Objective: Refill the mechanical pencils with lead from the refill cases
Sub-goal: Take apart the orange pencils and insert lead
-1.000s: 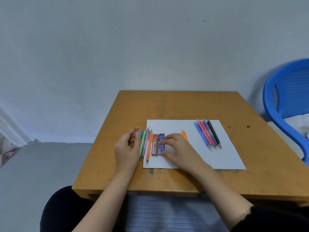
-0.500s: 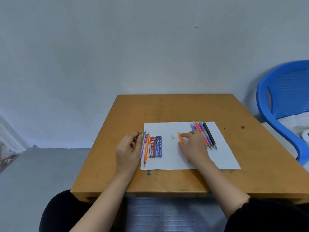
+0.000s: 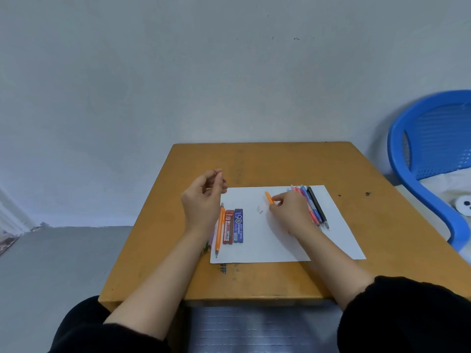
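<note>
A white paper sheet [image 3: 267, 243] lies on the wooden table [image 3: 254, 164]. At its left edge lie an orange mechanical pencil [image 3: 219, 228], a red lead case [image 3: 228, 226] and a blue lead case [image 3: 238, 225]. More pencils [image 3: 208, 242] are mostly hidden under my left forearm. My left hand [image 3: 201, 200] hovers above them with thumb and forefinger tips together; nothing shows between them. My right hand [image 3: 290, 212] pinches a small orange cap [image 3: 268, 197] on the paper. Small white bits [image 3: 260, 208] lie beside it. A row of several pencils [image 3: 314, 207] lies just right of that hand.
A blue plastic chair [image 3: 420, 149] stands to the right of the table, with white cloth on its seat. A grey wall rises behind the table. Bare wood borders the paper at the back and right.
My right hand left the lead cases and moved right to the orange cap, now pinching it. My left hand lifted off the left pencils and rose, with fingertips drawn together.
</note>
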A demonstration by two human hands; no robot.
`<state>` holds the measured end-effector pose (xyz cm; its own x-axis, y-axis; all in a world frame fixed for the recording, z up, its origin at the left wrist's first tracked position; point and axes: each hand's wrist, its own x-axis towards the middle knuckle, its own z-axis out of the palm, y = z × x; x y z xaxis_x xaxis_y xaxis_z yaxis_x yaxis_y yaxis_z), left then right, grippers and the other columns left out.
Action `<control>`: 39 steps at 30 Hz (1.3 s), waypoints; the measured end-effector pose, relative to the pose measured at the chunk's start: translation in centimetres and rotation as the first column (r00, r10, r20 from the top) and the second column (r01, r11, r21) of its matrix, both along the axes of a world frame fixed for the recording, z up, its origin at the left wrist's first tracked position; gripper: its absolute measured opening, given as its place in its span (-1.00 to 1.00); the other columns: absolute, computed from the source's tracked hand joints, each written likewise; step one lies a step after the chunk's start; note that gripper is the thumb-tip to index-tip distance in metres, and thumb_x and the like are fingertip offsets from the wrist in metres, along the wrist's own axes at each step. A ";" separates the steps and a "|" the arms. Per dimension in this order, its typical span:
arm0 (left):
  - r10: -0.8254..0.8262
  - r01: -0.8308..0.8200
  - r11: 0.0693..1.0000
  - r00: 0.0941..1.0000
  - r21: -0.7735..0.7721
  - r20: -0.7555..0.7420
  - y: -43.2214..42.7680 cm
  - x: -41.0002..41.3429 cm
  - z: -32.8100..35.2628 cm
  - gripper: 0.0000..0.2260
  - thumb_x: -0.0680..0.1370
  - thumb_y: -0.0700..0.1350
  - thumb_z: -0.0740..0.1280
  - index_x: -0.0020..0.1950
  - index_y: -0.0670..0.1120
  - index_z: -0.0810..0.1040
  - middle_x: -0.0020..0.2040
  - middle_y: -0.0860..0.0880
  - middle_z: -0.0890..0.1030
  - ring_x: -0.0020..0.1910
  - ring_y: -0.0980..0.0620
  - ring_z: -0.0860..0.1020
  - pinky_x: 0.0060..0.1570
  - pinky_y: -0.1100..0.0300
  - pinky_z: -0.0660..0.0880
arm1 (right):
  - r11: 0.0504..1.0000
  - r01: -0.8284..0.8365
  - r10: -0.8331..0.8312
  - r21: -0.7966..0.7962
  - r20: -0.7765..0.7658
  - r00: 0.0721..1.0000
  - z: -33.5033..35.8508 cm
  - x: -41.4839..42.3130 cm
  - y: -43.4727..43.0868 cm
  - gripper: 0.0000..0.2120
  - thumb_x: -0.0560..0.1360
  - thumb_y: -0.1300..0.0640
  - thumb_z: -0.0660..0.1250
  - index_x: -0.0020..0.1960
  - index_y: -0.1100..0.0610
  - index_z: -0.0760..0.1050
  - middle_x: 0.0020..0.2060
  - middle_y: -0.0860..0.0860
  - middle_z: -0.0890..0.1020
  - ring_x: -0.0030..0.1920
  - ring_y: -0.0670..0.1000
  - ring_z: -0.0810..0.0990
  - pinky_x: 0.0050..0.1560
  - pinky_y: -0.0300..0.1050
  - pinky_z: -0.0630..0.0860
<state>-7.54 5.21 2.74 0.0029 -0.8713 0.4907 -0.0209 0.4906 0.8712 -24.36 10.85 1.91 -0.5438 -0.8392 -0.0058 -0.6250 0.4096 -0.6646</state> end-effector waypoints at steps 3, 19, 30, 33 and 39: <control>-0.009 0.010 1.000 1.000 0.030 -0.017 -1.9 -0.7 0.8 -0.89 0.57 -0.24 0.33 0.05 -0.13 0.61 -0.20 -0.03 0.65 -0.25 0.12 0.63 -0.19 0.33 0.56 | 0.994 0.000 0.005 -0.112 0.040 0.999 0.7 0.0 -0.9 -0.68 0.54 0.20 0.25 0.27 0.17 0.52 -0.30 -0.01 0.55 -0.38 -0.09 0.44 -0.44 -0.26 0.31; -0.097 0.173 0.931 0.966 0.320 -0.240 -5.8 -1.4 -0.8 -0.91 0.51 -0.31 0.38 -0.04 -0.15 0.61 -0.19 -0.12 0.69 -0.19 -0.03 0.68 -0.15 0.26 0.59 | 0.828 -0.226 0.164 -0.513 -0.165 0.973 -1.1 1.1 -4.1 -0.84 0.48 0.30 0.35 0.05 0.20 0.61 -0.11 -0.07 0.55 -0.14 -0.24 0.48 -0.12 -0.54 0.39; -0.107 0.234 0.901 0.937 0.366 -0.333 -6.7 -0.9 -0.6 -0.89 0.50 -0.30 0.37 0.01 -0.20 0.60 -0.16 -0.14 0.69 -0.16 -0.05 0.69 -0.16 0.27 0.59 | 0.803 -0.261 0.132 -0.536 -0.268 0.954 -1.9 0.5 -5.0 -0.70 0.43 0.35 0.40 0.13 0.17 0.62 -0.09 0.02 0.59 -0.12 -0.12 0.46 -0.09 -0.61 0.31; -0.119 0.243 0.897 0.937 0.369 -0.327 -6.6 -1.2 -0.5 -0.89 0.50 -0.32 0.37 0.01 -0.23 0.60 -0.17 -0.15 0.69 -0.19 -0.04 0.69 -0.17 0.27 0.59 | 0.797 -0.273 0.143 -0.538 -0.270 0.952 -1.9 0.6 -4.9 -0.69 0.43 0.35 0.41 0.15 0.16 0.61 -0.09 0.01 0.57 -0.12 -0.12 0.46 -0.08 -0.60 0.32; -0.136 0.273 0.880 0.929 0.389 -0.343 -6.2 -1.4 -0.4 -0.90 0.49 -0.32 0.37 -0.01 -0.22 0.61 -0.19 -0.15 0.69 -0.24 -0.01 0.68 -0.19 0.27 0.60 | 0.844 -0.217 0.132 -0.491 -0.202 0.970 -1.8 1.0 -4.6 -0.71 0.47 0.27 0.38 0.19 0.13 0.59 -0.06 -0.07 0.51 -0.07 -0.15 0.44 -0.12 -0.61 0.32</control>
<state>-8.99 -0.94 2.39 -0.1129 -0.9904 0.0796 0.3315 0.0380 0.9427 -23.38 6.26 0.15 -0.3459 -0.7829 0.5171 -0.7658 -0.0829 -0.6377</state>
